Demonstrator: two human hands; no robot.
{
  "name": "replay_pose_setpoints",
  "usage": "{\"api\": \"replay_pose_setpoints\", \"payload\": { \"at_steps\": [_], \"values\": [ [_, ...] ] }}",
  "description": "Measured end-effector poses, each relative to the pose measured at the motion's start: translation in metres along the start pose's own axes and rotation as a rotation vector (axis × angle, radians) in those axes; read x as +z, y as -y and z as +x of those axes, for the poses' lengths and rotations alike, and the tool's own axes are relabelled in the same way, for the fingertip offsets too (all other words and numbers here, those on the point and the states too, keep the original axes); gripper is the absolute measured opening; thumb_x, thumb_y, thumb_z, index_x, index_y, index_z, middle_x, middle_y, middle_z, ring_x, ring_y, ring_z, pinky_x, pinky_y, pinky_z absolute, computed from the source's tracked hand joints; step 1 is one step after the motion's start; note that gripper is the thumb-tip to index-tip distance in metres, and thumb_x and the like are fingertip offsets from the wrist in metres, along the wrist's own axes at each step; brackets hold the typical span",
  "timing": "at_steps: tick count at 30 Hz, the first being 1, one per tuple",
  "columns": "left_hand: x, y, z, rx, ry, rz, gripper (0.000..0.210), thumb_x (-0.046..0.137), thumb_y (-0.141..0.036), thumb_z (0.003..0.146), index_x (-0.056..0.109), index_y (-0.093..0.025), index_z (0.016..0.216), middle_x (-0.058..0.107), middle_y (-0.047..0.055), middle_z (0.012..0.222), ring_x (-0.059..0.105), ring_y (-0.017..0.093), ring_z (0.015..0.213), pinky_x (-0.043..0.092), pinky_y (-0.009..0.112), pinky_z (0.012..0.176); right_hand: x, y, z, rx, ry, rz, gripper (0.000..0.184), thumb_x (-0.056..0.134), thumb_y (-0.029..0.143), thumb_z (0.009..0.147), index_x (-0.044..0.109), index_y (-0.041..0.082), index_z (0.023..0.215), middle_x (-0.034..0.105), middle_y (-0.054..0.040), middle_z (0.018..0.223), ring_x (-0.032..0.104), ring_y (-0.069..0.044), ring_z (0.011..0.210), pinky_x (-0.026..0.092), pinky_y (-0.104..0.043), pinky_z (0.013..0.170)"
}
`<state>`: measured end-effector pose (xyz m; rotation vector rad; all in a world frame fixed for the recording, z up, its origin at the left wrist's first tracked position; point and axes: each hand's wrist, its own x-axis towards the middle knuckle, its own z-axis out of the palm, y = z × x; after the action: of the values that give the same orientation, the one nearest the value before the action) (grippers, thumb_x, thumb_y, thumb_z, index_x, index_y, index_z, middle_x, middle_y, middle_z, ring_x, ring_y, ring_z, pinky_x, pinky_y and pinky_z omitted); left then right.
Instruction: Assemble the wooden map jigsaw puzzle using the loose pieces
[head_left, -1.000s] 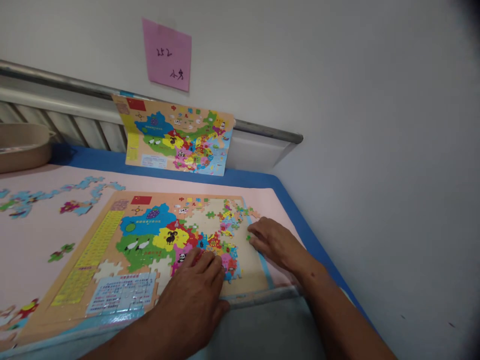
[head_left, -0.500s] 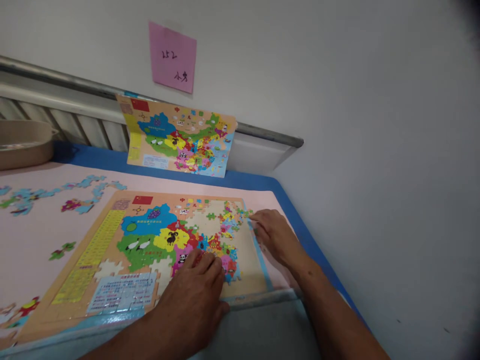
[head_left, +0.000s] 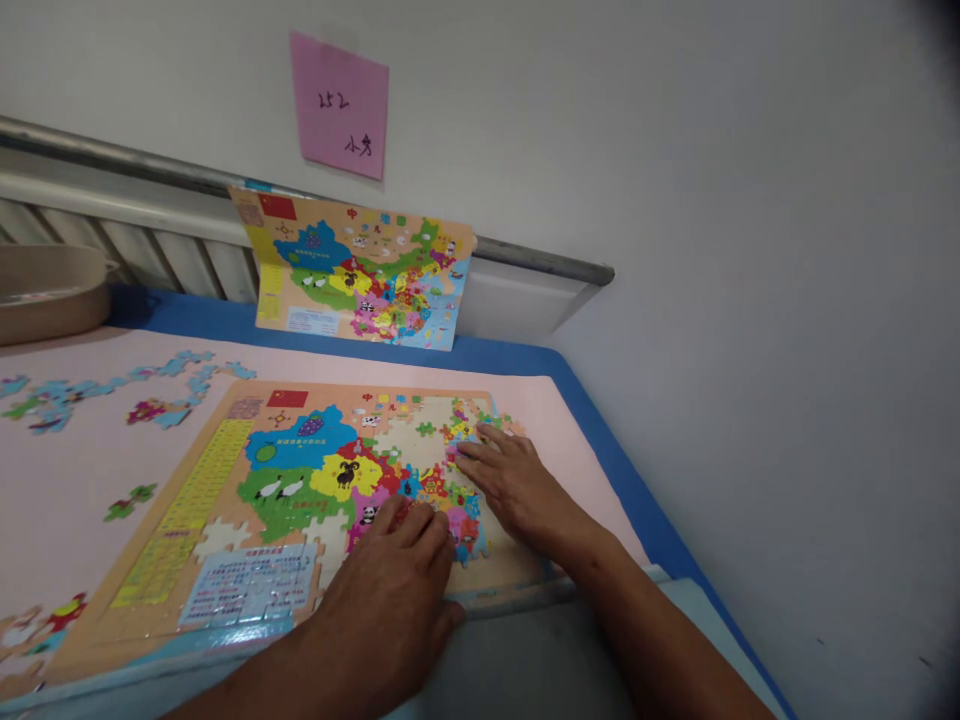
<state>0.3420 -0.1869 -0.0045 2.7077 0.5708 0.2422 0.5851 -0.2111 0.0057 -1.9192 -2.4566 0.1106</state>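
A partly filled map jigsaw puzzle (head_left: 292,445) lies on the pink-topped table, its pale backing bare in several patches. Over the lower middle of the puzzle rests my left hand (head_left: 394,585), fingers apart and slightly bent, touching pieces near the panda picture. My right hand (head_left: 517,490) lies with its fingers spread over joined pieces in the upper right part, some of which stick out past the frame's right edge. Its palm hides much of the right side. A single green puzzle piece (head_left: 426,429) sits on the bare backing.
A folded reference map (head_left: 360,275) leans upright against the metal rail at the back. Blue joined pieces (head_left: 56,395) and a small green cluster (head_left: 129,503) lie to the left. A tan tray (head_left: 52,315) stands at the far left, and a wall rises on the right.
My right hand has moved left, from the puzzle's right edge onto the joined pieces, and its fingers have spread flatter. My left hand stays in about the same place.
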Motion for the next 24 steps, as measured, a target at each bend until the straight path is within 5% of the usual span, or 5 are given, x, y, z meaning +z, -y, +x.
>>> {"api": "replay_pose_setpoints", "payload": {
  "at_steps": [17,24],
  "values": [
    [-0.002,0.000,0.001,0.013,0.018,0.015,0.035,0.065,-0.039,0.097,0.066,-0.016,0.123,0.065,0.010,0.127,0.053,0.033,0.126,0.033,0.060,0.121,0.001,0.002,-0.002,-0.017,-0.030,0.045,0.044,0.049,0.011,0.099,0.066,0.023,0.137,0.061,-0.0082,0.150,0.040,-0.031,0.147,0.038,-0.052,0.111],
    [0.000,0.000,-0.001,0.020,0.010,0.031,0.034,0.064,-0.039,0.098,0.066,-0.016,0.123,0.065,0.011,0.131,0.053,0.034,0.127,0.033,0.062,0.120,0.011,-0.004,0.005,0.051,-0.196,0.107,0.031,0.053,0.024,0.106,0.069,0.024,0.133,0.067,-0.0080,0.141,0.047,-0.030,0.142,0.036,-0.051,0.115]
  ]
}}
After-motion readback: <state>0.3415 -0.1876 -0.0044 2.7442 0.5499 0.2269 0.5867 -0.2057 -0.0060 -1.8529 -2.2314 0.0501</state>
